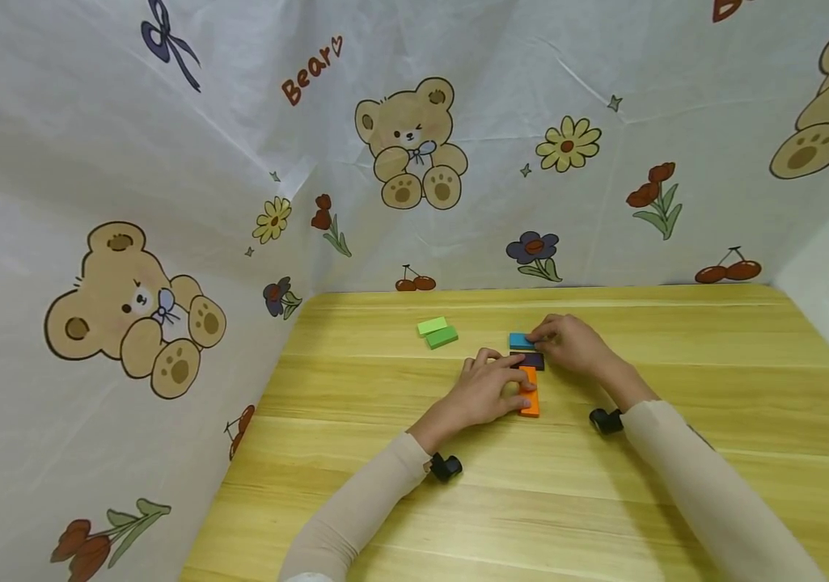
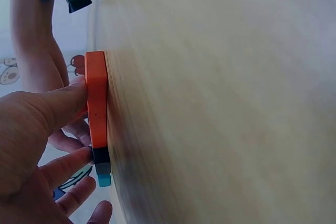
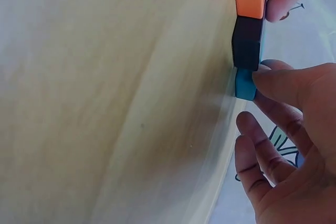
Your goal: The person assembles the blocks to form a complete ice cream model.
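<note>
The blue block (image 1: 518,342) lies flat on the table at the far end of a short row, and from my end I see the right hand (image 1: 577,347) pinching it between thumb and finger. Just nearer lies a dark block (image 1: 535,362), and I can't tell whether the blue one quite touches it. An orange block (image 1: 530,411) runs toward the person from the dark one, end against its long side. The left hand (image 1: 483,392) isn't gripping anything that I can make out: its fingers are extended, the thumb resting on the orange block and another fingertip on the dark one.

My worry is the joints. If the right hand pushes the blue block unevenly, it could drive the dark block askew and swing it off the orange end. A left fingertip that drags as it lifts could shift either block, since both simply lie loose on smooth wood. Two hands this close might also knock knuckles and spread the row.

Off to the left, well apart from that row, a light green block (image 1: 432,326) and a darker green block (image 1: 442,338) touch at an angle. The wooden table (image 1: 676,356) ends at a bear-printed cloth (image 1: 487,48).
</note>
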`<state>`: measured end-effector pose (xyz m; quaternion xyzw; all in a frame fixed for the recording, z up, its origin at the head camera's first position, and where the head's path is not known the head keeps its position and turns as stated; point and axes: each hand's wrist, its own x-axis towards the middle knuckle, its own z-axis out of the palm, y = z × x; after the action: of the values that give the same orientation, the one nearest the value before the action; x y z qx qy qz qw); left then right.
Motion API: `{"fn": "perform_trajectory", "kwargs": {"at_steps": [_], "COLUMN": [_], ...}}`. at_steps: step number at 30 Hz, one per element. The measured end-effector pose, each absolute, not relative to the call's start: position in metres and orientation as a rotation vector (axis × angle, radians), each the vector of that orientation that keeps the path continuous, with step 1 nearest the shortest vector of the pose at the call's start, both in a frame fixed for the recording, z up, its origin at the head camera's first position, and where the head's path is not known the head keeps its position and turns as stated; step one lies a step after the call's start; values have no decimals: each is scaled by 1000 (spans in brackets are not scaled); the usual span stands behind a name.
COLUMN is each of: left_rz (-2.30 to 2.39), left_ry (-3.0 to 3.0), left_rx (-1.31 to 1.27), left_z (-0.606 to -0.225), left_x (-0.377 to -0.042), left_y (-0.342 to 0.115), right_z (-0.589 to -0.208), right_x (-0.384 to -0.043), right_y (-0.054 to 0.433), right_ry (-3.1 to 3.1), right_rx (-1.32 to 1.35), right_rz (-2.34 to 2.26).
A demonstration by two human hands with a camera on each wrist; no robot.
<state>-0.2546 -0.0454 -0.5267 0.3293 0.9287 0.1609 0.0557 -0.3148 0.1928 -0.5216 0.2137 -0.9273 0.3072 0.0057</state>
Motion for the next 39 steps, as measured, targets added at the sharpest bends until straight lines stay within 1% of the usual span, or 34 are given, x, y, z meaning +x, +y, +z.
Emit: {"fn": "perform_trajectory", "kwargs": {"at_steps": [14,20,24,30,39], "left_rz": [504,497,484,503,531], "left_ry": [2810,2814,2813,2811,2812], "left_rx": [984,984,984,993,1003], "left_z": [-527,-529,-528,-528,-530], "left_x": [-255,-255,-255,-256,-256], "left_y": [-47,-46,-45,-46,-47], "right_z": [-523,-518,-515,-518,-521], "right_x": [-304,-286,-273,-261,-251], "right_y": [189,187,189,198,203], "right_ry": [-2896,-2948,-2961,-3001,-3090], "right_rx": [719,768,817,863,793], "right_rz": [921,705,646,687,783]}}
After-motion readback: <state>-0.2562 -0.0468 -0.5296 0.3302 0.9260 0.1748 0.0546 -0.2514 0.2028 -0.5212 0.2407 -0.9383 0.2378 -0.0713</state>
